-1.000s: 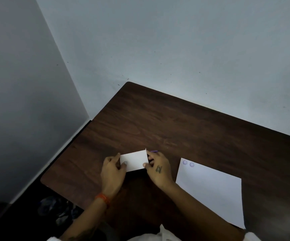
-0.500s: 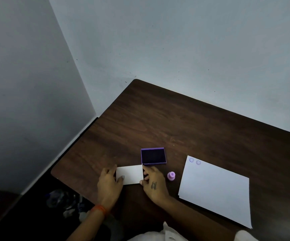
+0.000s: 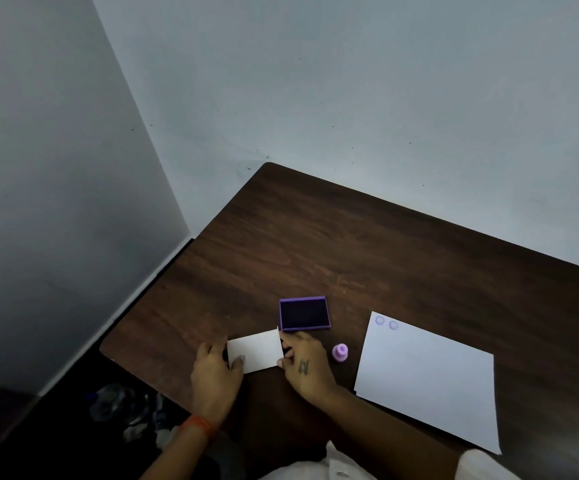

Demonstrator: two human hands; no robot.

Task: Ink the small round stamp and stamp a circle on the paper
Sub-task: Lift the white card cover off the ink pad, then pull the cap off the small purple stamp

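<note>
At the lower left of the frame, past the table's edge, a dim heap of cloth or bags (image 3: 132, 410) lies on the dark floor; what it is cannot be made out. The dark brown wooden table (image 3: 350, 254) fills the lower middle and right, pushed into the corner of two pale grey walls (image 3: 350, 81).

Low in the frame, left of centre, the person's left hand (image 3: 217, 372), an orange band (image 3: 199, 424) at its wrist, grips the left end of a small white rectangular lid or card (image 3: 255, 351), thumb on top and fingers curled behind it. The right hand (image 3: 307, 363), with a small dark mark on its back, pinches the right end of the same white piece between thumb and fingers. Both hands are closed on it, holding it just above or on the tabletop; which, I cannot tell.

Just above the right hand sits the open purple rectangular ink pad (image 3: 303, 313), its dark inked face up, close to the white piece's upper right corner. To the right of the right hand, near but not touching it, the small round lilac plastic stamp (image 3: 340, 352) stands on the table, untouched. Further right lies the white sheet of paper (image 3: 430, 379), flat, with two faint purple round prints (image 3: 386, 322) side by side at its upper left corner.
</note>
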